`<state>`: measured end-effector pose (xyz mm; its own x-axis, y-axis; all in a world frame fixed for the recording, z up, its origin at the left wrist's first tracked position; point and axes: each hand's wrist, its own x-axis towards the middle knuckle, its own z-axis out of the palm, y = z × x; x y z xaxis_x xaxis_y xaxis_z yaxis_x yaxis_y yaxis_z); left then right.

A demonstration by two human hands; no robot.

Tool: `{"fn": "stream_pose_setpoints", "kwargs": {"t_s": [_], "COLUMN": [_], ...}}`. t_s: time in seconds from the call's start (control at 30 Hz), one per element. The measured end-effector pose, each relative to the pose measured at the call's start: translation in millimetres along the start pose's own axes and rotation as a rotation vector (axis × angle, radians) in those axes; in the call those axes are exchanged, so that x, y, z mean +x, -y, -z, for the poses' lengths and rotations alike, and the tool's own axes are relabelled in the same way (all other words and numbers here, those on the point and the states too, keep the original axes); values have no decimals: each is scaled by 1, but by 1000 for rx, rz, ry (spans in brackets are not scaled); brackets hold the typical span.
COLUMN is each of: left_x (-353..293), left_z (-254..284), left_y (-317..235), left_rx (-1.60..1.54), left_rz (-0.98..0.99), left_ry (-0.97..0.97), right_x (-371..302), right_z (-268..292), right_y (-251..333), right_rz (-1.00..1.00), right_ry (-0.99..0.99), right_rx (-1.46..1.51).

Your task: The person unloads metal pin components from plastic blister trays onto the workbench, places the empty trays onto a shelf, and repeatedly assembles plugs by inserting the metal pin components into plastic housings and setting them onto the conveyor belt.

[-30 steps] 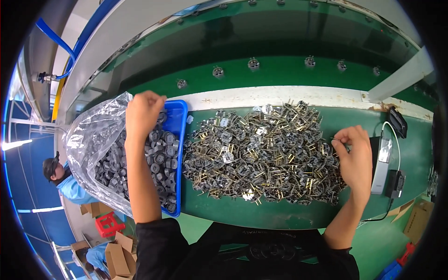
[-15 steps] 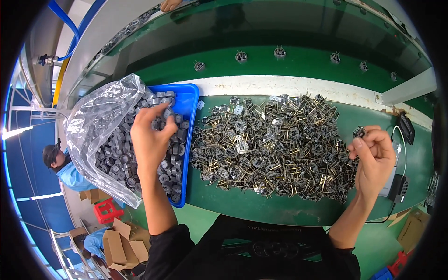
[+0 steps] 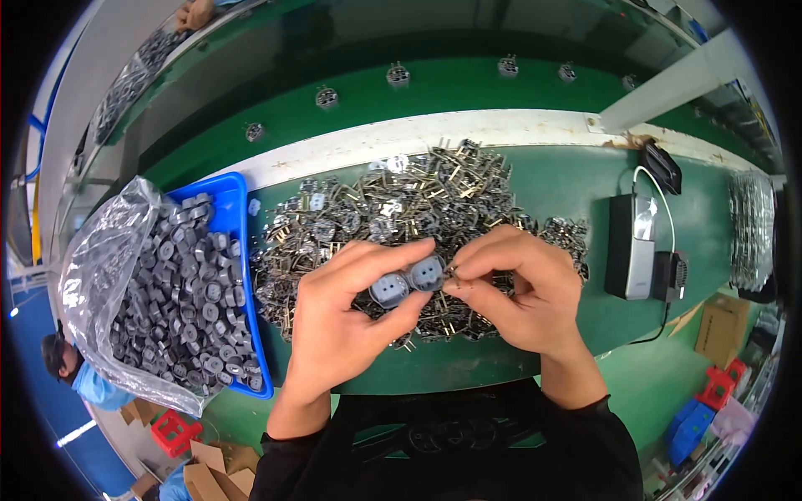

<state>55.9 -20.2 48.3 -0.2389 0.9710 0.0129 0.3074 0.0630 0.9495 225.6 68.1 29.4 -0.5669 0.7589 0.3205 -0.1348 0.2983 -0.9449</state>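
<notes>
My left hand (image 3: 334, 321) is closed on two grey round plastic socket pieces (image 3: 388, 290), side by side between thumb and fingers, their holed faces showing. Just to the right, my right hand (image 3: 530, 292) pinches a small metal pin part (image 3: 452, 272) at the edge of the right-hand grey piece; the fingertips cover most of it. Both hands are over a wide pile of metal pin assemblies (image 3: 368, 200) on the green table. At the left stands a blue tray (image 3: 257, 334) full of grey round pieces (image 3: 180, 292), with a clear plastic bag (image 3: 88, 284) around their left side.
A white ledge (image 3: 493, 123) separates the table from a green conveyor belt (image 3: 451, 88) carrying several spaced assemblies. On the right are a black and silver device (image 3: 631, 246), a black adapter (image 3: 671, 275) with a cable and a black pouch (image 3: 662, 167). Another person's hand (image 3: 194, 14) appears at the far left.
My left hand has come from the tray to the pile with two grey pieces in it. My right hand has moved left to meet it, and the view has shifted.
</notes>
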Motion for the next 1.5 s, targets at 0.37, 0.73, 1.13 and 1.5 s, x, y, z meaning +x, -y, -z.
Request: {"fn": "stream_pose_setpoints", "kwargs": {"t_s": [0.37,0.73,1.13,1.5], "left_x": [4,14,54,163], "left_z": [-6,3,36,274], "left_y": [-1,-9,-7,161], "left_rx": [-224,-63,163,279], "left_rz": [67,64,18,444], "left_ry": [206,177,-39,-340], "right_x": [2,-4,-4,-10], "right_z": [4,-2,30,72], "right_y": [-5,-13,-9,-24], "right_rz": [228,295,274,-328], "right_ry": [5,-145,-162,35], "right_rx": [-215,-182,-725,-1064]}}
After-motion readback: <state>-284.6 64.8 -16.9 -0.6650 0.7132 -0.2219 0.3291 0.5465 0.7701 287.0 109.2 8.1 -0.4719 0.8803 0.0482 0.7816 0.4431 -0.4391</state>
